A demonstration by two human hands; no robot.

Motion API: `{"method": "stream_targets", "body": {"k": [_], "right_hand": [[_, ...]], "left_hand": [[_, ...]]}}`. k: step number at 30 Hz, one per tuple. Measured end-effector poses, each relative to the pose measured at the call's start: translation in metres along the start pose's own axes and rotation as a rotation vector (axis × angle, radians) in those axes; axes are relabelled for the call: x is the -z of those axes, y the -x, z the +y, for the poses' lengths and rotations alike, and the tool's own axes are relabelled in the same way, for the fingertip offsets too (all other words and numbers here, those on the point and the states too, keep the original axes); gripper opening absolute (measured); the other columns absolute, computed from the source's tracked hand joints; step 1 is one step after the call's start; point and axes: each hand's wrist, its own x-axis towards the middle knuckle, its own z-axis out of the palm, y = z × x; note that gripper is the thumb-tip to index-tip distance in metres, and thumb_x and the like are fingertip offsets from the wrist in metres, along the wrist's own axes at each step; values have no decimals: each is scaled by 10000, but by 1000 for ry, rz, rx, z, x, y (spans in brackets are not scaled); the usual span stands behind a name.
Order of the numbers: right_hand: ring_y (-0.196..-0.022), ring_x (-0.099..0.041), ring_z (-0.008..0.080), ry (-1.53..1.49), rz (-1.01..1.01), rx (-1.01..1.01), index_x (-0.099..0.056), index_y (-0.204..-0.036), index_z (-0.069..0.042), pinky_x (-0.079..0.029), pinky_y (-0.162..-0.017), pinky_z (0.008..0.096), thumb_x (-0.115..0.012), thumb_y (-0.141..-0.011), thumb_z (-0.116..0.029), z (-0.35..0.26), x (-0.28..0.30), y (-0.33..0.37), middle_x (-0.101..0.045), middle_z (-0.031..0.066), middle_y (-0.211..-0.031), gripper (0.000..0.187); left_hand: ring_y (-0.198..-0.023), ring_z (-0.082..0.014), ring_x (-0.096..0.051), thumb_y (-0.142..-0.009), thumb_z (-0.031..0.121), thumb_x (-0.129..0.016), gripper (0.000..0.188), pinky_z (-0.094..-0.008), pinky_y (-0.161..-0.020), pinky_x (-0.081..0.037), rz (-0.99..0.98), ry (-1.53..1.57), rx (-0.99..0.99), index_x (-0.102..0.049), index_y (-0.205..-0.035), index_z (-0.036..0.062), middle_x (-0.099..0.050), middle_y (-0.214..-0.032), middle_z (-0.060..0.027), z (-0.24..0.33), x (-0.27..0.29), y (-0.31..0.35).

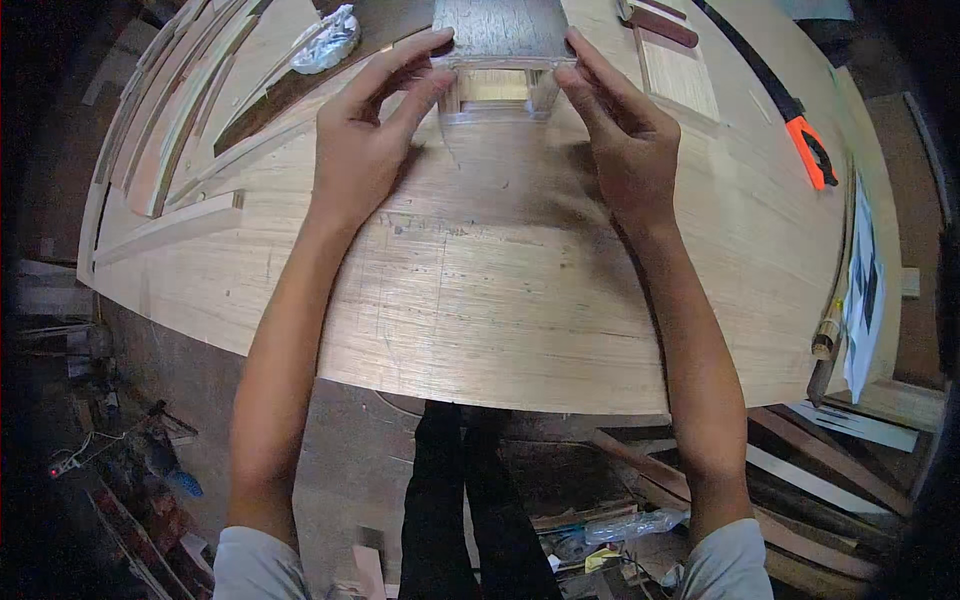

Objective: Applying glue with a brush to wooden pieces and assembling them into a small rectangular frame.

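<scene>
At the far middle of the workbench, a dark wooden board [502,30] lies over a light wooden frame [495,117]. A gap shows the bench wood through the frame, and the far part runs out of view. My left hand [368,130] grips the board's near left corner, fingertips on its side and thumb by the frame below. Likewise, my right hand [635,140] closes on the near right corner, thumb under the board edge. Both forearms reach over the bench.
Wood strips [185,110] and a crumpled plastic bag [328,42] lie at the left. On the right are a saw with an orange handle [810,150], a brown-handled tool [660,22] on a pale board [678,75], and paper sheets [862,285]. Scrap timber [830,460] covers the floor at right.
</scene>
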Motion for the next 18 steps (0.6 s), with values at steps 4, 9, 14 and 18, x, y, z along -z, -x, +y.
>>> {"method": "stream_targets", "body": {"k": [4,9,14,18], "right_hand": [[-1063,-663,127,-7,-6,35,-673,-1297,-97,-512,-959,274,-738,-912,-100,1,3,-2,-709,111,-1217,391],[-1111,-639,109,0,-17,53,-649,-1326,-113,-494,-1003,264,-712,-940,-131,4,2,-3,-693,72,-1254,391],[-1109,-641,112,38,-21,50,-659,-1319,-133,-495,-998,263,-712,-941,-134,3,3,-1,-699,70,-1245,382],[-1102,-643,110,27,-23,35,-664,-1313,-137,-496,-989,259,-714,-941,-142,1,3,-1,-699,76,-1244,376]], "left_hand": [[-986,-96,-604,-930,104,-718,363,-250,-927,-481,4,1,7,-672,-1286,50,-685,-1112,-41,1,-1,-1],[-978,-93,-610,-920,91,-725,380,-250,-928,-481,-16,15,30,-669,-1293,52,-681,-1123,-42,2,1,-1],[-975,-94,-612,-915,78,-725,391,-245,-930,-483,-28,-7,-1,-665,-1301,56,-679,-1146,-43,0,1,0],[-980,-95,-611,-913,70,-725,396,-240,-928,-485,-22,-25,25,-664,-1305,62,-679,-1159,-39,0,1,1]]}}
